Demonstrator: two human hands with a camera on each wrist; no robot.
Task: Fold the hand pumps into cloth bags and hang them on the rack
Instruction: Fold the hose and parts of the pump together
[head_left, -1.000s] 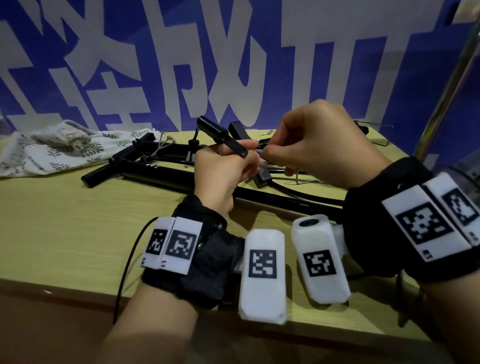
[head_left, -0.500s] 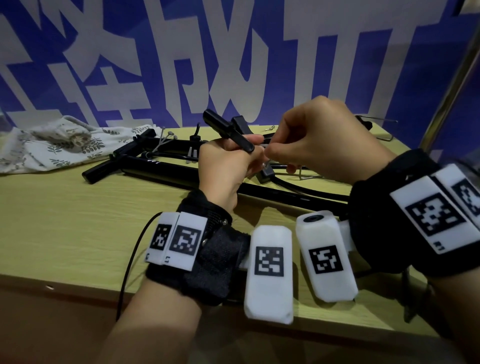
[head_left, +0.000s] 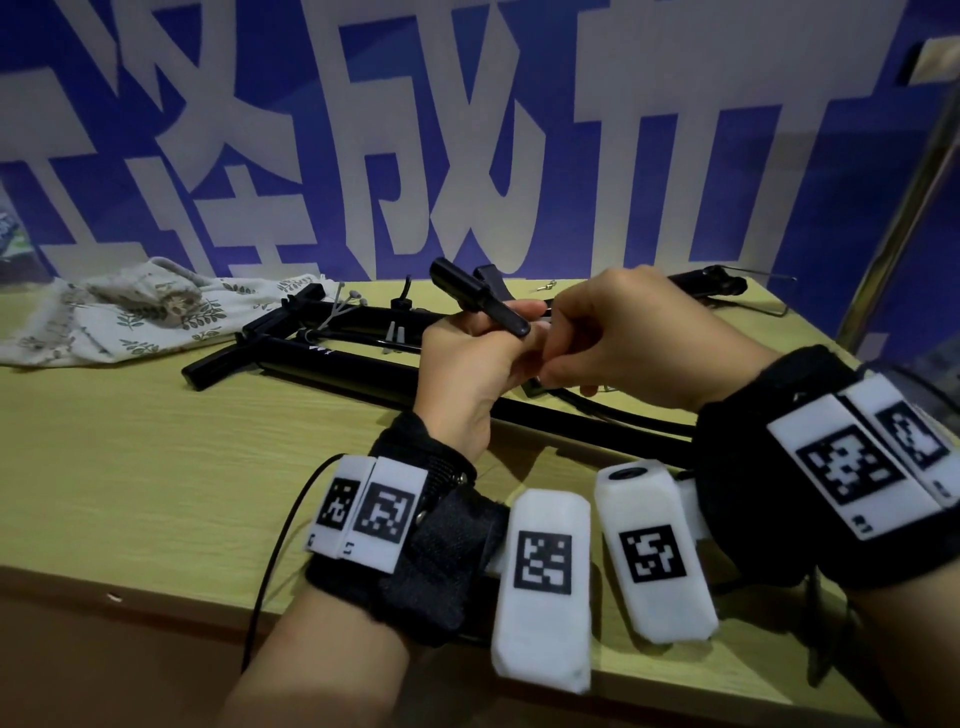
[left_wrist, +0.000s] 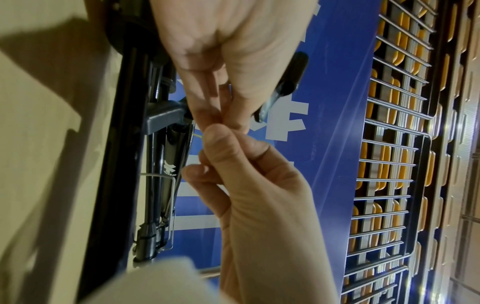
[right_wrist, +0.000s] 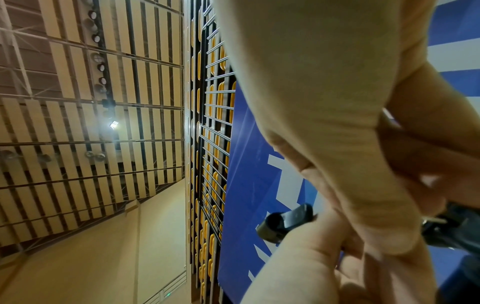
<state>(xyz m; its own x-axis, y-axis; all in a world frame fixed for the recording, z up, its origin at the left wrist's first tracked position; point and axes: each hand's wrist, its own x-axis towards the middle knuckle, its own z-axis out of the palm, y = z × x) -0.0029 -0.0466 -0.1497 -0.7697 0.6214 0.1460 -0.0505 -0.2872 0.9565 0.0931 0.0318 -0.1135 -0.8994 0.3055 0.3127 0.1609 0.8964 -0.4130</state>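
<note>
Black hand pumps (head_left: 332, 361) lie side by side across the wooden table (head_left: 130, 467), their barrels (left_wrist: 155, 185) also showing in the left wrist view. My left hand (head_left: 519, 332) is raised above them and grips a black hose nozzle (head_left: 478, 304), which sticks out past the hand (left_wrist: 291, 80) (right_wrist: 285, 222). My right hand (head_left: 550, 351) meets it, thumb and forefinger pinching a small thin piece (left_wrist: 196, 135) at the left fingertips (left_wrist: 221, 115). What that piece is I cannot make out. A leaf-printed cloth bag (head_left: 130, 312) lies crumpled at the far left.
A blue banner with large white characters (head_left: 467, 130) stands right behind the table. A metal post (head_left: 893, 208) rises at the right edge. Loose small parts and a wire foot (head_left: 763, 296) lie at the back right. A black cable (head_left: 280, 545) hangs over the front edge.
Both hands stay together at the nozzle with barely any shift. The view has drifted slightly.
</note>
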